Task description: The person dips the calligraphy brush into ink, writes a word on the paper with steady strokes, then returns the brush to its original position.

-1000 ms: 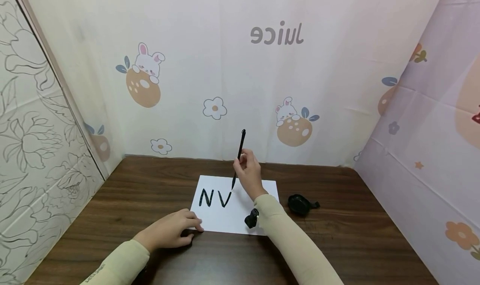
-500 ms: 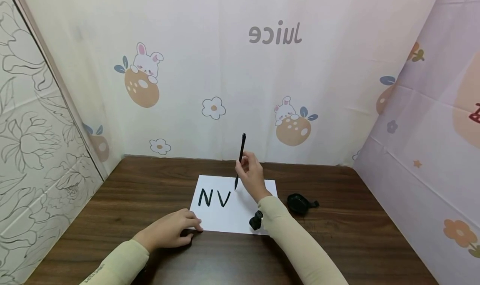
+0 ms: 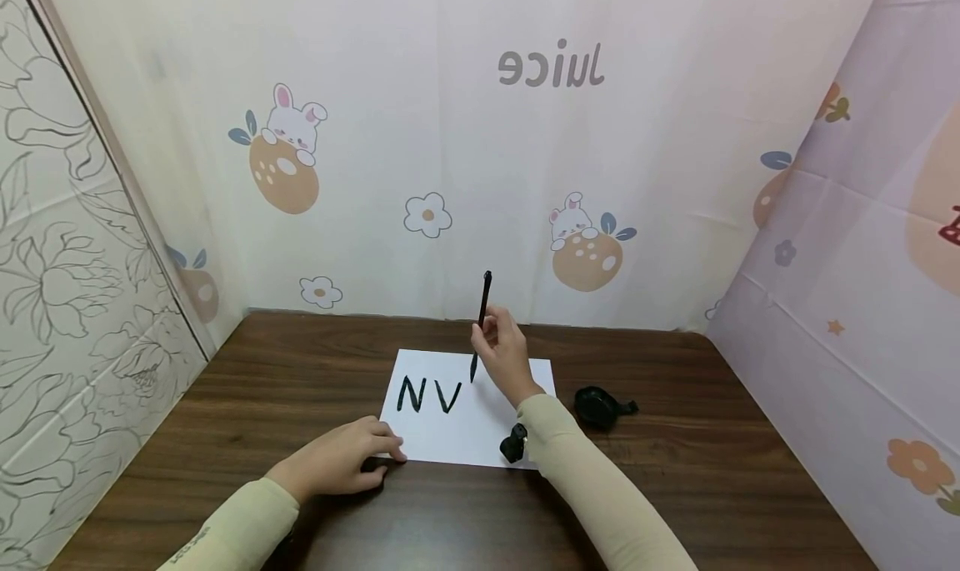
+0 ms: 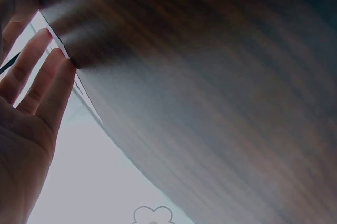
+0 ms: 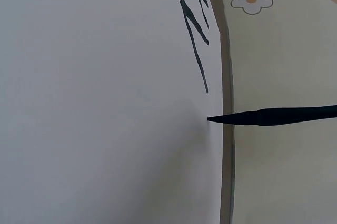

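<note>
A white sheet of paper lies on the table with black painted letters N and V on its left half. My right hand pinches a black writing brush, held nearly upright above the sheet. In the right wrist view the pointed brush tip is right at the paper, just beyond the V's last stroke. My left hand rests at the sheet's lower left corner, its fingers extended and fingertips on the edge; the left wrist view shows these fingers too.
To the right of the sheet, a small black dish with a short handle stands on the dark wooden table. Patterned cloth hangs behind the table and along its right side. A flower-drawn panel borders the left.
My right hand has moved slightly right and down with the brush, from the top end of the V to a spot beside it. The left hand stays in place.
</note>
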A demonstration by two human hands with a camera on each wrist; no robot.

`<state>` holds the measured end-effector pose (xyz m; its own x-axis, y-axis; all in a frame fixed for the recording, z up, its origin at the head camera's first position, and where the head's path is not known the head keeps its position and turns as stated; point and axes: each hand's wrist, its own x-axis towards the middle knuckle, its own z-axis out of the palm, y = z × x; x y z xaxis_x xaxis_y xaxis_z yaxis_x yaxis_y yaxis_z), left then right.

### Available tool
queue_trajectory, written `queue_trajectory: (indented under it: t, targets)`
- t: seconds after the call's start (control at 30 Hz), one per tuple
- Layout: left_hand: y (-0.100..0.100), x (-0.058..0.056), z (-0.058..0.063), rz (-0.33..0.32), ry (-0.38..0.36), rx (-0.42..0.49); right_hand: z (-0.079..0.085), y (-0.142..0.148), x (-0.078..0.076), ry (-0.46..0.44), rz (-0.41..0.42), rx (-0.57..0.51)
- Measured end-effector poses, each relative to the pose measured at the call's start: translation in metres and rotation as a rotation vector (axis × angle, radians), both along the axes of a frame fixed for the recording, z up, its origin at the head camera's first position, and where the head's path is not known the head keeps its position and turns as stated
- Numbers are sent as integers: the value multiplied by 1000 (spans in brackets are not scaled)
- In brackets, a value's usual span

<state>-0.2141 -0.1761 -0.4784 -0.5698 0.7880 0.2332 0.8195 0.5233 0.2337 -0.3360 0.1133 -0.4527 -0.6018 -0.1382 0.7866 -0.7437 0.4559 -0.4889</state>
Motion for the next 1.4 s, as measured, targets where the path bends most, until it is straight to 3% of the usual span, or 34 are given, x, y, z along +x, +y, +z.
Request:
queue_trajectory:
  t: [0.33, 0.7, 1.4]
  targets:
    - [1, 1, 2, 10, -11, -7, -4, 2, -1, 7, 5, -18]
    - [0, 0, 0, -11, 23, 22, -8, 2, 1, -60, 5, -11]
    - [0, 2, 1, 5, 9, 6, -7, 3, 4, -104, 3, -11]
